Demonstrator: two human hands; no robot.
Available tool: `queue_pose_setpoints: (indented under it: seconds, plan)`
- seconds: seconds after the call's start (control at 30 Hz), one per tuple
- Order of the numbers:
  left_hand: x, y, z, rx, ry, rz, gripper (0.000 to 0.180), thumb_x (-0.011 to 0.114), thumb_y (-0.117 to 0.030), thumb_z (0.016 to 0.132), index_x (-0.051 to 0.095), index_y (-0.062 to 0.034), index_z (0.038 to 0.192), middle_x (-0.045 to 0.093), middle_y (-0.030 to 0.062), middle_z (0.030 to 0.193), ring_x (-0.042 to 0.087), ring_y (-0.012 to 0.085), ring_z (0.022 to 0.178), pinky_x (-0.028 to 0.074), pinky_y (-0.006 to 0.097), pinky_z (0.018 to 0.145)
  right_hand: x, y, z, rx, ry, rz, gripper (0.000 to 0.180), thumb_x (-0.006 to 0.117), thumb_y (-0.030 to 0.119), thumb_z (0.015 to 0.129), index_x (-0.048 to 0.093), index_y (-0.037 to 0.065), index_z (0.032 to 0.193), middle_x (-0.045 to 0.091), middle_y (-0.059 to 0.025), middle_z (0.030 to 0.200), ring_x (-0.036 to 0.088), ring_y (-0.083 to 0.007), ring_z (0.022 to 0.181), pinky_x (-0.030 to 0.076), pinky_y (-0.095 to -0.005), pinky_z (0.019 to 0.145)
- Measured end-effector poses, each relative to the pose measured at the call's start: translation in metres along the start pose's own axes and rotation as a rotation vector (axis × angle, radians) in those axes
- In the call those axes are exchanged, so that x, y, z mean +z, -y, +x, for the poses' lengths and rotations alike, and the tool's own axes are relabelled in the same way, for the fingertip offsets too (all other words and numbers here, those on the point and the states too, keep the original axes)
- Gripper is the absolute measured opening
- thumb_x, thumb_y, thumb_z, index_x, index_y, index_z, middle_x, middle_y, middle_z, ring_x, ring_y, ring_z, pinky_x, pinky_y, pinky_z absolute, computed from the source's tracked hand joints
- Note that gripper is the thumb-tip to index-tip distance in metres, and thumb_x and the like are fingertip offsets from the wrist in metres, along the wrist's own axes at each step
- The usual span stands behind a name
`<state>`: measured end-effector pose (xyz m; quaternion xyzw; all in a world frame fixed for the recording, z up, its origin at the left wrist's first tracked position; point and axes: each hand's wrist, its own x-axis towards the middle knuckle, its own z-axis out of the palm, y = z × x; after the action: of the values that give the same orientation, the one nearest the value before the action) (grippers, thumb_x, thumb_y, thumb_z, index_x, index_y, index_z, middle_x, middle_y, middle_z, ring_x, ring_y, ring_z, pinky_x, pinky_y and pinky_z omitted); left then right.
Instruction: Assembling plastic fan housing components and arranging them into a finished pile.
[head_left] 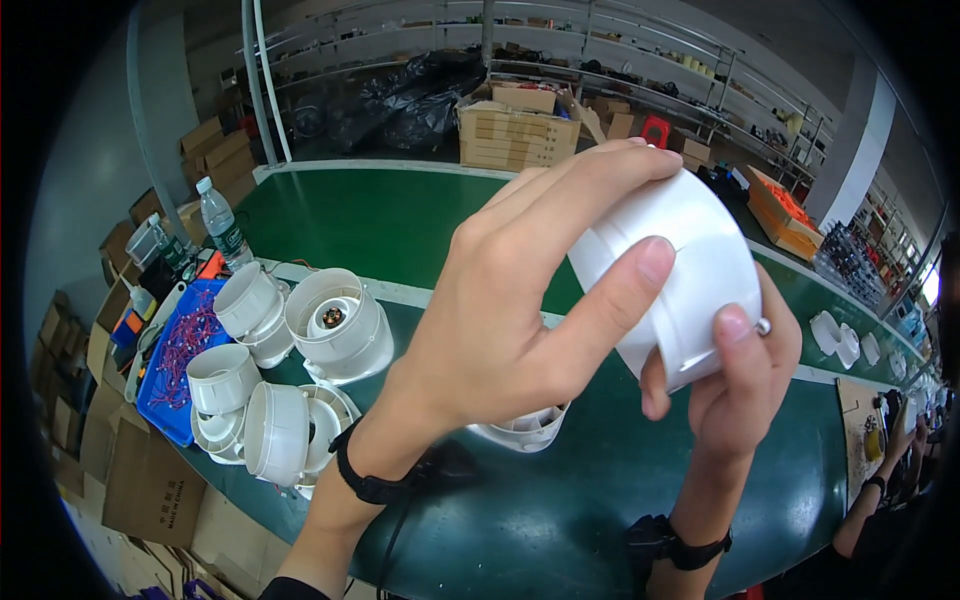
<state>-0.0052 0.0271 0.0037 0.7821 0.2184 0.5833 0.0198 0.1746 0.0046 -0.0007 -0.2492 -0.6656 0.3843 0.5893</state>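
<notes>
Grip first, head view: a white round housing is held off the table by both hands, closed on it from two sides. By the left hand it is taken from the left, thumb laid on the smooth wall, fingers reaching over the far edge. By the right hand the near right side is held, thumb on the wall. Key relation: the housing is set between the hands, right of the left palm and on the far side of the right; neither hand is nearer, both being in contact. It is held tilted; its axis cannot be fixed with confidence.

On the green table, another white part is partly covered by the left hand and wrist. Hidden: the housing's inside and most right-hand fingers. A small knob at its right edge is hard to identify.
</notes>
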Motion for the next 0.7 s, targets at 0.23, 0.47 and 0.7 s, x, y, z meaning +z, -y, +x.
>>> queue_pose_setpoints:
  seconds: [0.23, 0.47, 0.7]
  plan:
    - [0.005, -0.001, -0.006, -0.044, 0.033, 0.008, 0.057, 0.061, -0.027, 0.087, 0.047, 0.0031, 0.133, 0.059, 0.0183, 0.120, 0.058, 0.0255, 0.105, 0.043, 0.034, 0.093, -0.010, -0.010, 0.005, -0.043, 0.003, 0.052, 0.046, 0.047, 0.027, 0.093, 0.053, -0.013, 0.116, 0.064, -0.0158, 0.090, 0.064, -0.0160, 0.072, 0.049, -0.0238, 0.059]
    - [0.013, -0.003, -0.004, -0.038, 0.012, 0.109, 0.059, 0.065, -0.026, 0.083, 0.046, 0.0022, 0.132, 0.057, 0.0198, 0.117, 0.057, 0.0292, 0.106, 0.043, 0.036, 0.093, -0.002, -0.010, 0.009, -0.081, -0.026, -0.114, 0.043, 0.039, 0.028, 0.099, 0.053, -0.011, 0.113, 0.063, -0.0153, 0.087, 0.062, -0.0164, 0.065, 0.049, -0.0254, 0.057]
    - [0.006, 0.005, -0.001, 0.039, -0.048, 0.233, 0.044, 0.058, -0.004, 0.085, 0.053, -0.0027, 0.129, 0.063, 0.0141, 0.117, 0.062, 0.0210, 0.101, 0.048, 0.031, 0.088, -0.004, -0.011, 0.015, 0.109, -0.021, 0.735, 0.050, 0.026, 0.032, 0.103, 0.051, -0.006, 0.123, 0.039, -0.0026, 0.052, 0.038, -0.0152, 0.039, 0.040, -0.0311, 0.044]
